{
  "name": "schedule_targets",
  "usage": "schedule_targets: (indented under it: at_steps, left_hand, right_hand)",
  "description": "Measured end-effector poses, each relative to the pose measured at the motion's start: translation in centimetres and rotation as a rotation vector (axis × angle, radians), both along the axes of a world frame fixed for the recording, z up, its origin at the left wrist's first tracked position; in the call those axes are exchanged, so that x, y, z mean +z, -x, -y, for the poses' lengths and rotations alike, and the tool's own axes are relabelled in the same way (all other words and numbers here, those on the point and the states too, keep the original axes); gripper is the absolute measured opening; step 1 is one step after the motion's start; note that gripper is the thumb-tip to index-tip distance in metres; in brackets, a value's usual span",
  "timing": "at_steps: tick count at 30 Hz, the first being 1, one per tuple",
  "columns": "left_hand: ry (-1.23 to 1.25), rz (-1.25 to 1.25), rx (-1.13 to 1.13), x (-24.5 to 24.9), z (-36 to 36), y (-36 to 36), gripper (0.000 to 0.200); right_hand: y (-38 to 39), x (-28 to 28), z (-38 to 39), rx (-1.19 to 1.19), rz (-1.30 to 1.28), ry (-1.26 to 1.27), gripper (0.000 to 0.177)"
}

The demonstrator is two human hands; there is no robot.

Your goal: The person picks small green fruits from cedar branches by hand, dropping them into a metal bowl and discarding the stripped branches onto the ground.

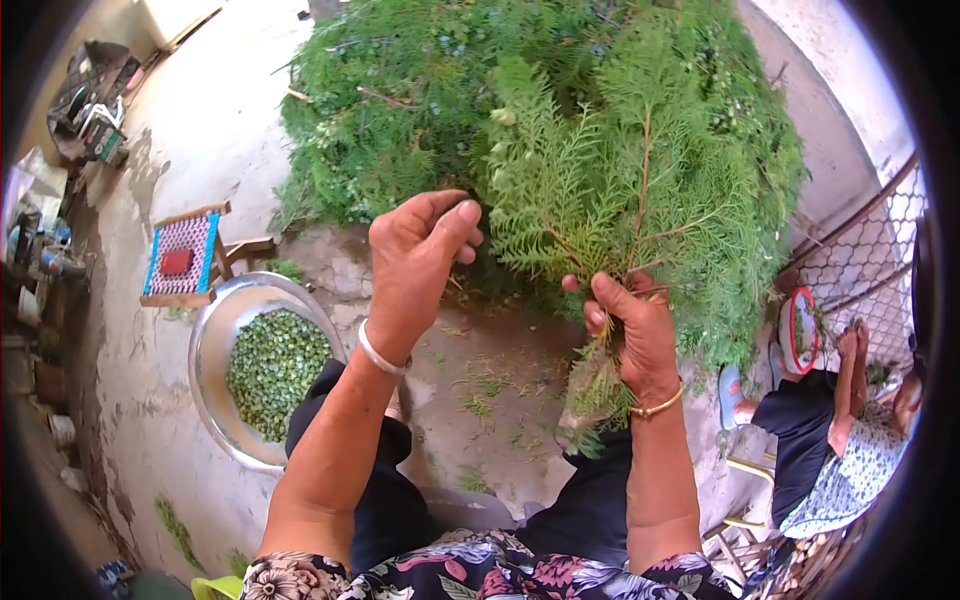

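Observation:
My right hand (640,335) is closed round the stems of a leafy green branch (640,180), whose flat sprays fan out above it and hang a little below. My left hand (425,260) is raised to the left of the branch, apart from it, with thumb and fingers pinched together; whatever is between the fingertips is hidden or too small to name. Beyond both hands lies a large heap of green branches (390,130). Left of my left forearm stands a wide metal basin (210,350) holding many small green cones (275,370).
A woven-top stool (185,250) with a red object (177,262) on it stands beside the basin. At the right sits another person (850,470), hands near a red-rimmed bowl (801,330), by a wire mesh fence (860,240). Leaf scraps lie on the floor.

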State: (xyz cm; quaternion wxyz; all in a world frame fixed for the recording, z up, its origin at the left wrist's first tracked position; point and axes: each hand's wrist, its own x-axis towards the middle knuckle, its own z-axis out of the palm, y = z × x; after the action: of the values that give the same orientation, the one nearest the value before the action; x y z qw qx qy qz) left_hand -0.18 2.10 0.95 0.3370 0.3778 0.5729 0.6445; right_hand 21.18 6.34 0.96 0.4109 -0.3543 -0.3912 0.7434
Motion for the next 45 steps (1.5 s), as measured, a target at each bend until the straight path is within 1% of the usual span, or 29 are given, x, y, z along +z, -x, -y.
schedule_targets:
  at_steps: [2,3,4,5,6,8,10,12,14,16,17,19,20,22,23,25,26,28,30,32,33,35,38,40,41,42,43,44,45]
  left_hand:
    - [-0.025,0.243,-0.02,-0.1,-0.2,0.6,0.027]
    - [-0.008,0.297,-0.043,-0.2,-0.2,0.8,0.028]
    - [-0.006,0.298,-0.036,-0.2,-0.1,1.0,0.028]
    - [0.022,0.27,-0.082,-0.2,-0.1,1.2,0.026]
    - [0.049,0.244,-0.13,-0.2,-0.2,1.3,0.025]
    - [0.051,0.242,-0.125,-0.5,-0.4,1.4,0.021]
    - [0.054,0.24,-0.131,-0.7,-0.5,1.7,0.018]
    - [0.135,0.492,-0.138,-0.9,-0.4,2.3,0.012]
    - [0.207,0.498,-0.137,-0.8,-0.4,2.2,0.012]
    - [0.323,0.369,-0.169,-0.9,-0.3,2.3,0.013]
    - [0.323,0.37,-0.17,-0.9,-0.4,2.1,0.013]
    - [0.344,0.386,-0.023,-0.8,-0.3,1.7,0.014]
    - [0.345,0.386,-0.022,-0.9,-0.3,1.7,0.014]
    - [0.268,0.321,-0.127,-1.2,-0.4,1.8,0.013]
    - [0.27,0.322,-0.126,-1.2,-0.4,1.8,0.013]
    - [0.177,0.323,-0.033,-1.3,-0.4,1.9,0.011]
    - [0.184,0.326,-0.036,-1.4,-0.4,1.9,0.011]
    - [0.09,0.331,-0.026,-1.5,-0.4,2.1,0.009]
    - [0.087,0.372,-0.024,-1.5,-0.4,2.2,0.008]
    - [0.106,0.459,0.118,-1.2,-0.5,2.3,0.007]
    - [0.105,0.456,0.12,-2.0,-0.6,4.4,0.007]
    - [-0.138,1.084,0.099,-4.2,-0.6,10.2,0.006]
    - [-0.205,1.151,0.065,-3.1,0.0,10.7,0.008]
    - [-0.154,1.105,0.072,-1.3,0.1,8.8,0.009]
    - [-0.109,1.029,0.058,-0.9,0.2,8.3,0.01]
    - [-0.062,0.952,0.045,-0.7,0.3,8.1,0.01]
    - [-0.077,0.835,-0.047,-1.1,0.3,8.2,0.012]
    - [-0.083,0.832,-0.039,-1.1,0.3,7.9,0.012]
    - [-0.064,0.669,-0.032,-0.7,0.2,6.9,0.009]
  right_hand:
    - [0.4,0.3,0.7,0.039,-0.007,0.013,0.019]
    - [0.6,0.4,1.0,0.065,0.032,-0.013,0.02]
    - [0.8,0.5,1.2,0.088,0.071,-0.039,0.021]
    - [0.3,0.5,1.0,0.2,0.123,-0.026,0.023]
    - [0.4,0.5,1.0,0.2,0.125,-0.025,0.023]
    - [0.5,0.5,1.1,0.291,0.22,-0.073,0.022]
    - [0.7,0.6,1.3,0.283,0.217,-0.071,0.024]
    - [0.8,0.8,1.5,0.28,0.212,-0.066,0.025]
    - [1.0,1.1,1.7,0.291,0.198,-0.018,0.028]
    - [1.1,1.1,1.7,0.28,0.193,-0.031,0.03]
    - [1.2,1.1,1.7,0.271,0.186,-0.046,0.031]
    - [1.0,0.9,1.7,0.275,0.198,-0.059,0.031]
    - [1.0,0.8,1.7,0.278,0.209,-0.072,0.031]
    - [1.2,0.7,1.9,0.26,0.223,-0.095,0.028]
    - [1.2,0.6,2.0,0.24,0.238,-0.12,0.026]
    - [1.2,0.3,1.6,0.262,0.265,-0.155,0.025]
    - [1.1,0.2,1.5,0.284,0.292,-0.19,0.025]
    - [1.1,0.5,1.4,0.307,0.281,-0.161,0.027]
    - [1.2,0.5,1.5,0.334,0.268,-0.14,0.03]
    - [1.3,0.4,1.9,0.252,0.148,-0.113,0.029]
    - [1.0,0.6,2.0,0.253,0.145,-0.113,0.029]
    - [-0.1,1.1,1.9,0.215,0.17,-0.039,0.027]
    - [-0.7,0.8,1.5,0.167,0.152,-0.031,0.022]
    - [-1.2,0.9,1.4,0.189,0.15,-0.03,0.022]
    - [-1.5,0.9,1.3,0.182,0.146,-0.028,0.022]
    - [-1.6,0.8,1.3,0.176,0.141,-0.025,0.023]
    - [-1.8,0.7,1.3,0.165,0.105,-0.022,0.027]
    - [-1.8,0.7,1.3,0.174,0.103,-0.024,0.027]
    - [-1.8,0.8,1.4,0.173,0.102,-0.014,0.027]
